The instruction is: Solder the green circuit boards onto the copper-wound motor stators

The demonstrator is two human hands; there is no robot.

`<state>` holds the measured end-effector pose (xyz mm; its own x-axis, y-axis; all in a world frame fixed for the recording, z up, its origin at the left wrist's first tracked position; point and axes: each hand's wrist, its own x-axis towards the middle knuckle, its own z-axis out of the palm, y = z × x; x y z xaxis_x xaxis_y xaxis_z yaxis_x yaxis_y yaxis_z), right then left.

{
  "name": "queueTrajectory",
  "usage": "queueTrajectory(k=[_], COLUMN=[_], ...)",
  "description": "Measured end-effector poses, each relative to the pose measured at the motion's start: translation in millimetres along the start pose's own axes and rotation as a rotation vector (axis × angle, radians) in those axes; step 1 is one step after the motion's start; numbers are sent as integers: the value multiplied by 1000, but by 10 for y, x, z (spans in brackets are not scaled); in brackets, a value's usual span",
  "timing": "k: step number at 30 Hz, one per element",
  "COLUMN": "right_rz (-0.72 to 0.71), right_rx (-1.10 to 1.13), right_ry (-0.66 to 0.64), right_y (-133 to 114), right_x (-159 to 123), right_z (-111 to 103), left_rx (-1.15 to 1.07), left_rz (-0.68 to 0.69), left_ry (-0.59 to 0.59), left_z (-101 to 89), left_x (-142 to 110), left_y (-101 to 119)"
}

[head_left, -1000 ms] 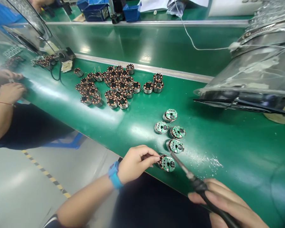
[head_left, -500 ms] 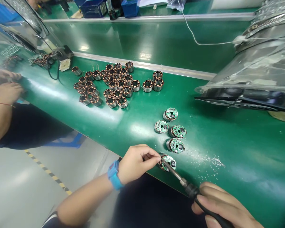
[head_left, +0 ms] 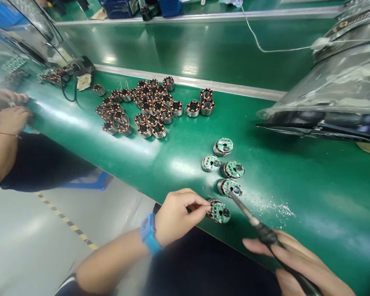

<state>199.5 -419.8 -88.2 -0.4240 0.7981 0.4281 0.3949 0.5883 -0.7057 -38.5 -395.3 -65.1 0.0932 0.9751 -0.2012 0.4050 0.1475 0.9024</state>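
My right hand (head_left: 296, 261) is shut around the black handle of a soldering iron (head_left: 267, 236), whose thin metal tip rests over a green circuit board on a motor stator (head_left: 230, 187). My left hand (head_left: 180, 216), with a blue wristband (head_left: 149, 236), pinches something thin, perhaps solder wire, right beside the nearest stator board (head_left: 219, 212). Several more board-topped stators (head_left: 233, 169) stand close by on the green workbench mat (head_left: 296, 185). Bright solder specks (head_left: 280, 209) lie to their right.
A cluster of copper-wound stators (head_left: 144, 109) sits farther along the mat. A large plastic-wrapped fixture (head_left: 327, 102) looms at the right. A co-worker's hands (head_left: 14, 119) rest at the far left, and the bench edge drops to a grey floor (head_left: 33, 234).
The iron tip has moved off the nearest board and onto the board just beyond it. My left hand stays beside the nearest board.
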Motion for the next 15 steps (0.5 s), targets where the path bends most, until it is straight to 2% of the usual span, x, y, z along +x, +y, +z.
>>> queueTrajectory(k=[3, 6, 9, 11, 15], right_rz=[-88, -101, -95, -82, -48], right_rx=[-48, -107, -131, -136, -118], right_ry=[-70, 3, 44, 67, 93], right_y=[19, 30, 33, 31, 25], right_x=[152, 246, 248, 235, 238], right_z=[110, 213, 273, 303, 369], left_rx=[-45, -184, -269, -248, -189], left_rz=[-49, -155, -231, -202, 11], left_ry=[70, 105, 114, 117, 141], left_z=[115, 224, 245, 229, 258], left_x=[-88, -172, -170, -115, 25], left_y=[24, 6, -41, -58, -29])
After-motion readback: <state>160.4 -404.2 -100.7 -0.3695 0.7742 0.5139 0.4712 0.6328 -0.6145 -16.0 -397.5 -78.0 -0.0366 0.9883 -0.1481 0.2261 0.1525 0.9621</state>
